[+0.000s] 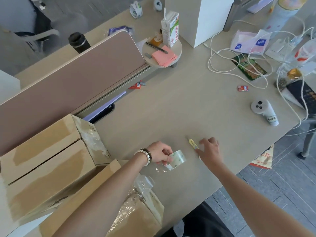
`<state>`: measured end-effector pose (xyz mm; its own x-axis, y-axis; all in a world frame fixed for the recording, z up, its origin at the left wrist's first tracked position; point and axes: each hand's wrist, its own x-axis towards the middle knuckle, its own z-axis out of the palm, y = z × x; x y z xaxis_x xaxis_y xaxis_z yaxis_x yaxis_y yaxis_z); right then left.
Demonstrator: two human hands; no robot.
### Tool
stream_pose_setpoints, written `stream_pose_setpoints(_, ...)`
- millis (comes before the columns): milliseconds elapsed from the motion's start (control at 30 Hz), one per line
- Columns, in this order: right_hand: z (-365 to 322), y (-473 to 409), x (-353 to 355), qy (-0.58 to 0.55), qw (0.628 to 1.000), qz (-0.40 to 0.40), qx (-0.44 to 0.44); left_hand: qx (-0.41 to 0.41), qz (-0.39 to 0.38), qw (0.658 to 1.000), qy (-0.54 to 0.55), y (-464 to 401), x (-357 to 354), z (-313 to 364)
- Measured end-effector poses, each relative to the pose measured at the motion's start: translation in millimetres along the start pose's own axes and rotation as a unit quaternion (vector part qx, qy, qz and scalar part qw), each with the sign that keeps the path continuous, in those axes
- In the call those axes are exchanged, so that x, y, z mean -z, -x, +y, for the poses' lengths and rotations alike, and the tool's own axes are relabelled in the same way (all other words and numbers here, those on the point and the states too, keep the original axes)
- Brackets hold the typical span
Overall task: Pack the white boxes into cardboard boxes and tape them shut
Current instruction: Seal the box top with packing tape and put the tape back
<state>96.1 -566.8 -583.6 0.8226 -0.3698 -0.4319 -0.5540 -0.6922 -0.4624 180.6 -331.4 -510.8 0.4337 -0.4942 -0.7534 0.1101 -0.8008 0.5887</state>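
Gripping clear tape roll (177,159) in left hand (159,153), just right of the cardboard boxes (46,161) | right hand (209,148) fingers loosely spread, touching yellow utility knife (193,144) right of the roll

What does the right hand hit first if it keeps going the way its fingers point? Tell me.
Almost at once, the yellow utility knife: the right hand points up-left across the table, its fingertips already at the knife's near end. Beyond it the tabletop looks bare for a long stretch.
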Motion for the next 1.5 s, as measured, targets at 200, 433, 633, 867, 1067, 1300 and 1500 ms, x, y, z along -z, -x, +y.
stream_pose_setpoints(200, -44.4, 4.3, 13.2, -0.154, 0.962, -0.201, 0.098, 0.008, 0.021, 1.000, 0.003, -4.5, -2.7, -2.2)
stream_pose_setpoints(433, -55.0, -6.8, 8.6, -0.044, 0.931, -0.349, 0.102, 0.042, 0.063, 0.997, 0.014, -0.6, -0.4, -4.9)
stream_pose_setpoints(633, -68.3, -4.4, 21.3, -0.049, 0.931, -0.347, 0.107, 0.094, 0.074, 0.992, 0.032, 12.6, 7.6, -14.5)
stream_pose_setpoints(867, -79.2, 8.2, 32.4, -0.035, 0.951, -0.287, 0.110, 0.110, 0.137, 0.983, 0.058, 24.7, 19.2, -10.4)
stream_pose_setpoints(1067, -108.5, 37.2, 55.7, -0.057, 0.965, -0.236, 0.103, 0.046, 0.145, 0.984, 0.092, 59.3, 42.7, 3.6)
stream_pose_setpoints(1300, -148.2, 74.7, 76.8, -0.105, 0.980, -0.134, 0.105, 0.016, 0.227, 0.972, 0.066, 109.6, 82.3, 23.2)
stream_pose_setpoints(1500, -182.3, 85.0, 75.6, -0.159, 0.975, -0.075, 0.136, -0.029, 0.239, 0.971, -0.012, 132.4, 126.8, 39.0)
